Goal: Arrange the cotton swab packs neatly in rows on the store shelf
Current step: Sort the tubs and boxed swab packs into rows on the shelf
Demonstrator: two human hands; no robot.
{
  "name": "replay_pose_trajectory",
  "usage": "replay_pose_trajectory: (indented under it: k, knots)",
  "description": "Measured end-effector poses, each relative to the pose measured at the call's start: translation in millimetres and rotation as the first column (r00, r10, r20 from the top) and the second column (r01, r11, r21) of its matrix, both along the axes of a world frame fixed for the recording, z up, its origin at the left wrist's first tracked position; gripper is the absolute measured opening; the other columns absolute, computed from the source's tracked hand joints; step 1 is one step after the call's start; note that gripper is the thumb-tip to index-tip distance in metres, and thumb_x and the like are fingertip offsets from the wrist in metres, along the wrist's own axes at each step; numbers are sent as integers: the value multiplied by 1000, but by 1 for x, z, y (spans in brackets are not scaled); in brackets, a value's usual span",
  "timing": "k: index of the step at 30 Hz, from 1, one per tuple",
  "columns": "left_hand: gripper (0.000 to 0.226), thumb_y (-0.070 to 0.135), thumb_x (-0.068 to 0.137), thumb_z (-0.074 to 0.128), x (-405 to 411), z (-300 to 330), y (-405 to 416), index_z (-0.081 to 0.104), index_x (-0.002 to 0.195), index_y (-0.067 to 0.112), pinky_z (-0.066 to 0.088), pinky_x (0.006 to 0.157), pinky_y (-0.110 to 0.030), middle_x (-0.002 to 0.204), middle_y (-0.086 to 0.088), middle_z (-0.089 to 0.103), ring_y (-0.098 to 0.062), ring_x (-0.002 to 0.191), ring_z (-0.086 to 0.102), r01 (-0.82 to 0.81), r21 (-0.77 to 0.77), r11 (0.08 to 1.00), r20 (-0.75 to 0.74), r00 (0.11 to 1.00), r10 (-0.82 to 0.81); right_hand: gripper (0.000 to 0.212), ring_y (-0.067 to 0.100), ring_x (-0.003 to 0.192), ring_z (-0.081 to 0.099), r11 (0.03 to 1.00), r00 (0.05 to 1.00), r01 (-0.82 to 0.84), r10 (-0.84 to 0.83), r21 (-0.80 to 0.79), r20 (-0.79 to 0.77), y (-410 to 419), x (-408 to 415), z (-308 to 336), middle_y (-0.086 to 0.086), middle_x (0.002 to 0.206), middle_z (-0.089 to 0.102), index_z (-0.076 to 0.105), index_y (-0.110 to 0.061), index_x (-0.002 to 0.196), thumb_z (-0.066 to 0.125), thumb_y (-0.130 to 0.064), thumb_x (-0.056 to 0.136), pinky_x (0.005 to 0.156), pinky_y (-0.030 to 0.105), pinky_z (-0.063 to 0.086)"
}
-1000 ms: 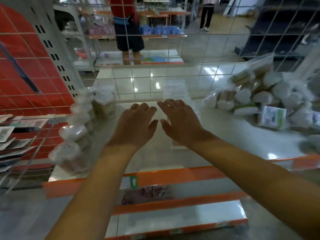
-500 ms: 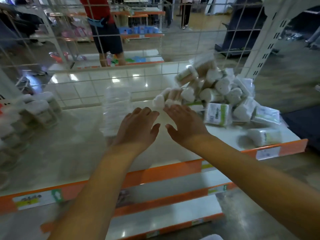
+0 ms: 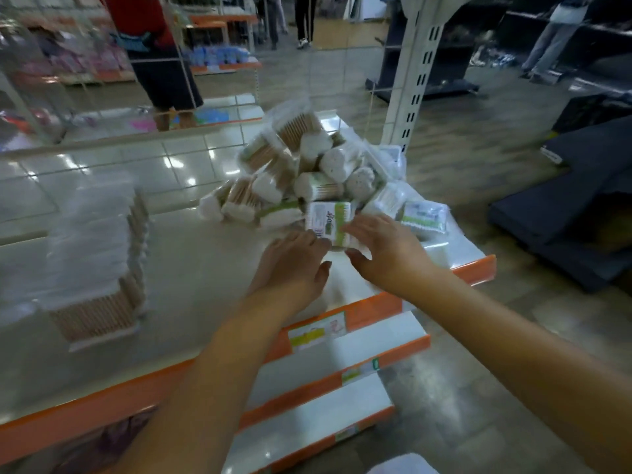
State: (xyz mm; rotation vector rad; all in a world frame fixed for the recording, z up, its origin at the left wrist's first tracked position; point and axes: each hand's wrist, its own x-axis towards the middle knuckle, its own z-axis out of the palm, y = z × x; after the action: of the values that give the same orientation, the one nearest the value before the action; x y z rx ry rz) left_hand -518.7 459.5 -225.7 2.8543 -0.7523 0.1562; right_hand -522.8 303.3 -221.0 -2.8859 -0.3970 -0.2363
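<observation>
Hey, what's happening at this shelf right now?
A person is stocking cotton swab packs on a store shelf. Both hands reach into a loose pile of packs at the shelf's right end. The right hand touches a green-labelled pack at the front of the pile, and the left hand lies flat just beside it. A neat row of packs already stands on the left side of the shelf.

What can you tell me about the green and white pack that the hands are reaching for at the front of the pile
The green and white pack is a flat, roughly rectangular packet, apparently in clear wrap, with a printed label: white on its left part, a green band on its right. It sits at the near edge of the loose pile of swab packs on the shelf. The right hand has fingers on its right side; the left hand is at its lower left corner. Blur hides the print.
</observation>
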Motion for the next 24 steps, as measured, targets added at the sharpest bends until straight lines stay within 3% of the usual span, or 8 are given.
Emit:
replay_pose_trajectory:
  k: [2, 5, 8, 10, 14, 18, 21, 24]
  knots:
    - [34, 32, 94, 44, 0, 0, -19, 49, 124, 18, 35, 92, -31, 126, -1, 50, -20, 119, 42, 36, 5, 999, -28, 999, -36, 31, 34, 99, 60, 996, 999, 33, -32, 83, -18, -24, -2, -4, 12, 106, 67, 67, -9, 107, 62, -21, 79, 83, 48, 50]
    - [35, 29, 91, 46, 2, -5, -42, 55, 120, 12, 40, 88, -36, 119, -8, 56, -26, 114, 47, 70, 1, 998, -79, 994, -70, 31, 30, 106, 57, 995, 999, 27, -24, 91, -32, -50, -3, 0, 8, 112, 65, 66, -14, 113, 64, -18, 82, 91, 40, 46]
    - [39, 28, 74, 37, 3, -12, -55, 68, 87, 7, 49, 60, -34, 81, -11, 65, -31, 76, 61, 156, -6, 988, -25, 987, -156, 38, 20, 113, 51, 998, 985, 25, -14, 60, -172, -69, -3, 6, 2, 120, 60, 59, -24, 122, 63, -21, 84, 95, 30, 41]
    - [39, 29, 69, 36, 7, -20, -60, 68, 76, 9, 48, 51, -32, 69, -8, 63, -29, 62, 60, 177, -7, 984, 25, 984, -177, 42, 19, 115, 51, 999, 959, 45, -35, 27, -282, -75, -1, 8, 1, 123, 58, 56, -25, 125, 63, -25, 84, 98, 30, 39]
    - [33, 24, 79, 47, 4, -25, -70, 65, 98, 5, 46, 70, -39, 92, -13, 62, -34, 87, 57, 195, -25, 981, -76, 978, -196, 48, 24, 119, 47, 988, 881, 43, -107, -147, -461, -76, -2, 16, 7, 129, 52, 47, -19, 132, 58, -29, 87, 100, 36, 37]
    - [36, 25, 90, 46, 4, -30, -71, 53, 122, 12, 38, 84, -34, 114, -7, 55, -26, 108, 47, 188, 12, 982, -94, 978, -186, 52, 25, 122, 44, 985, 862, 18, -101, -170, -496, -76, -1, 18, 6, 137, 46, 41, -21, 137, 53, -14, 87, 99, 37, 38]
    - [37, 25, 87, 46, 2, -31, -68, 58, 117, 8, 42, 82, -37, 108, -11, 59, -30, 104, 52, 186, -34, 982, -90, 978, -189, 56, 22, 127, 39, 989, 876, -16, -56, -144, -479, -77, 0, 16, 3, 140, 40, 39, -19, 139, 52, -8, 85, 101, 28, 33]
    - [45, 26, 76, 40, 3, -32, -65, 63, 108, 5, 44, 77, -38, 99, -14, 63, -33, 96, 55, 178, -65, 982, -76, 980, -183, 65, 21, 121, 42, 993, 898, -46, -6, -106, -441, -78, 2, 12, 3, 133, 38, 35, -18, 140, 59, -8, 80, 91, 23, 33]
